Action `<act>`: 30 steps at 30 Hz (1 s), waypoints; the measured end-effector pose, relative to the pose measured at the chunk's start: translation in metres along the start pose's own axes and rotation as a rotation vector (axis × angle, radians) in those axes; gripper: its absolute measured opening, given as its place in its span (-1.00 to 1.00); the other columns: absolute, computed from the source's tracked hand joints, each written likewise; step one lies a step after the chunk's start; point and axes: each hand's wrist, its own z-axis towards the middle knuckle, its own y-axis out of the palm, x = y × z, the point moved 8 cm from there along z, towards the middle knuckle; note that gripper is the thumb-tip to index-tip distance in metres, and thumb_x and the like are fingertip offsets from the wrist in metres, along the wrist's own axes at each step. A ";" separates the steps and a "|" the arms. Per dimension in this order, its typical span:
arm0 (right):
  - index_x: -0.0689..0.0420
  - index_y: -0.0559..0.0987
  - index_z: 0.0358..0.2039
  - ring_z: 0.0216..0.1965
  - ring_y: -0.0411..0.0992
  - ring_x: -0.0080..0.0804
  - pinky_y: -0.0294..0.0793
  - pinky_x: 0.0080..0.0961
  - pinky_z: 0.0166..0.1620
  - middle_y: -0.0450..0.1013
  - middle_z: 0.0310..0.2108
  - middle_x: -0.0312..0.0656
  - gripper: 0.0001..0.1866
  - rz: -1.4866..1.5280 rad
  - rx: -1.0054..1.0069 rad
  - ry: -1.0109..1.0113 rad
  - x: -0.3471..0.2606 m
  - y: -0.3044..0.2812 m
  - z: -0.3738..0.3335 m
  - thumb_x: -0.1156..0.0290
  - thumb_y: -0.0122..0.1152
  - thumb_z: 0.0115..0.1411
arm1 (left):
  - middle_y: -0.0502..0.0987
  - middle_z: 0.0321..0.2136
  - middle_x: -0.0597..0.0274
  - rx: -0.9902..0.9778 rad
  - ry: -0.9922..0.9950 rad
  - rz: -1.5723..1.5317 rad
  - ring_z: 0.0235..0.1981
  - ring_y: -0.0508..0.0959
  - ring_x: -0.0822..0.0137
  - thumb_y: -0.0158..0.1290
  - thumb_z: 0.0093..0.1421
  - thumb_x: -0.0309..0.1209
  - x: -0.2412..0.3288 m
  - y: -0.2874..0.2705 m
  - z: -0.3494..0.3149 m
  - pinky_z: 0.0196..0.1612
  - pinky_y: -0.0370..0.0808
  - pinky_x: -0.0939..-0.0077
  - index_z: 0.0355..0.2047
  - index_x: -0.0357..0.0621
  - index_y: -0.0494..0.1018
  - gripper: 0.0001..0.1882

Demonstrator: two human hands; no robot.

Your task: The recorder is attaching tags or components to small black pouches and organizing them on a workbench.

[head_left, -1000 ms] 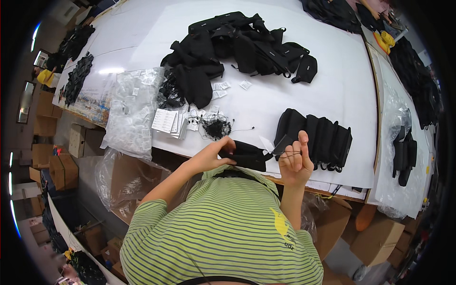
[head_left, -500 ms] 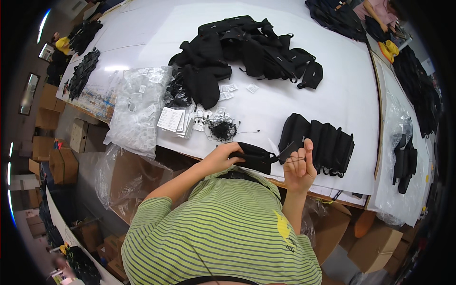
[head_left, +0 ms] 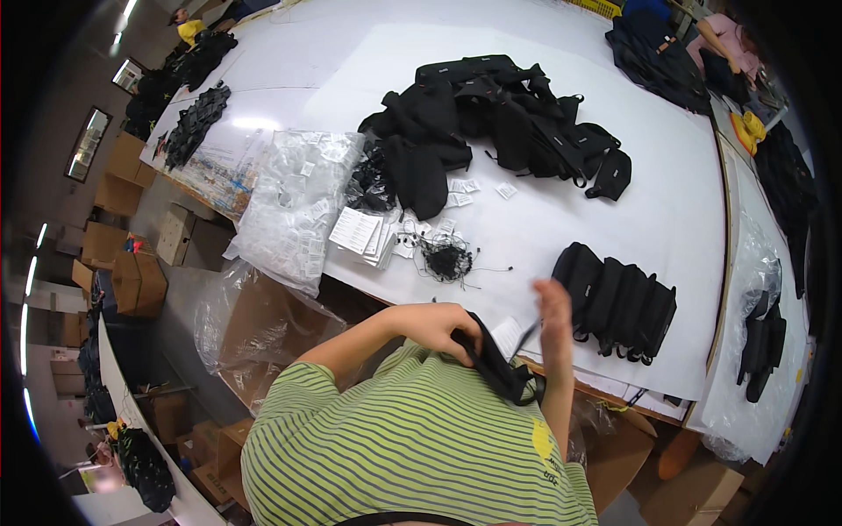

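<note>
A small black fabric pouch hangs tilted in front of my striped shirt, at the table's near edge. My left hand is closed on its upper end, thumb and fingers round the cloth. A white paper hang tag stands out beside the pouch, with a thin dark piece near it. My right hand is raised just right of the tag, smeared by motion; whether it holds the tag's string cannot be told. Past it, several finished-looking black pouches lie in a row.
A tangle of black tag strings lies beside a stack of white printed cards. Behind is a heap of black pouches. A clear plastic bag of small white packets lies left. Cardboard boxes stand below the table; a co-worker is at far right.
My left hand has tipped the pouch from nearly level to a steep slant. My right hand has swung from bent fingers by the dark tag to a blurred upright pose. The whole view has shifted.
</note>
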 end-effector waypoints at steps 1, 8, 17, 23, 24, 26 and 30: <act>0.21 0.31 0.05 0.04 0.26 -0.43 0.12 -0.43 0.11 0.35 -0.05 -0.16 -0.41 -0.065 -0.213 0.121 0.024 0.014 -0.011 -0.05 -0.14 0.25 | 0.55 -0.45 0.14 -0.001 -0.004 0.000 -0.40 0.51 0.37 0.17 0.01 -0.42 0.003 -0.002 0.001 -0.29 0.42 0.53 -0.34 -0.28 0.48 -0.78; 0.27 0.41 -0.12 -0.20 0.34 -0.61 0.31 -0.60 -0.11 0.42 -0.26 -0.29 -0.64 0.199 -0.438 0.478 0.048 0.024 -0.032 0.27 0.11 0.18 | 0.52 -0.50 0.21 0.046 -0.038 -0.102 -0.44 0.45 0.45 0.15 0.05 -0.39 0.000 -0.024 0.009 -0.32 0.38 0.58 -0.33 -0.28 0.45 -0.77; 0.21 0.41 -0.18 -0.56 0.44 -0.46 0.42 -0.61 -0.52 0.46 -0.51 -0.19 -0.75 0.236 0.026 0.675 0.045 -0.045 -0.036 0.32 0.06 0.22 | 0.47 -0.47 0.27 0.436 -0.150 -0.115 -0.41 0.39 0.48 0.17 0.06 -0.29 -0.027 -0.071 -0.013 -0.34 0.33 0.62 -0.25 -0.30 0.43 -0.65; 0.15 0.38 -0.16 -0.67 0.30 -0.50 0.25 -0.67 -0.61 0.35 -0.68 -0.25 -0.73 0.582 0.089 0.406 -0.001 -0.067 -0.022 0.23 -0.03 0.26 | 0.53 -0.32 0.17 0.490 -0.201 0.161 -0.32 0.48 0.32 0.17 0.05 -0.23 -0.034 -0.083 -0.028 -0.23 0.37 0.53 -0.21 -0.27 0.45 -0.61; 0.17 0.39 -0.16 -0.65 0.31 -0.54 0.27 -0.69 -0.57 0.37 -0.66 -0.26 -0.75 0.273 0.161 0.379 -0.004 -0.079 -0.021 0.32 0.03 0.22 | 0.53 -0.31 0.16 0.504 -0.246 0.183 -0.32 0.49 0.29 0.16 0.05 -0.23 -0.037 -0.083 -0.029 -0.24 0.37 0.52 -0.20 -0.26 0.45 -0.60; 0.23 0.47 -0.21 -0.58 0.35 -0.60 0.32 -0.69 -0.47 0.42 -0.60 -0.29 -0.78 -0.177 0.289 0.375 -0.013 -0.106 -0.018 0.54 0.17 0.08 | 0.54 -0.30 0.14 0.516 -0.291 0.208 -0.32 0.49 0.27 0.16 0.05 -0.23 -0.037 -0.080 -0.029 -0.24 0.38 0.52 -0.20 -0.26 0.45 -0.60; 0.14 0.51 -0.40 -0.56 0.30 -0.60 0.27 -0.69 -0.48 0.42 -0.51 -0.32 -0.88 0.437 0.615 0.222 0.016 -0.138 -0.014 0.38 0.23 0.10 | 0.50 -0.45 0.06 0.386 -0.142 0.310 -0.41 0.48 0.21 0.13 0.07 -0.29 -0.009 -0.061 -0.011 -0.35 0.38 0.45 -0.33 -0.28 0.43 -0.71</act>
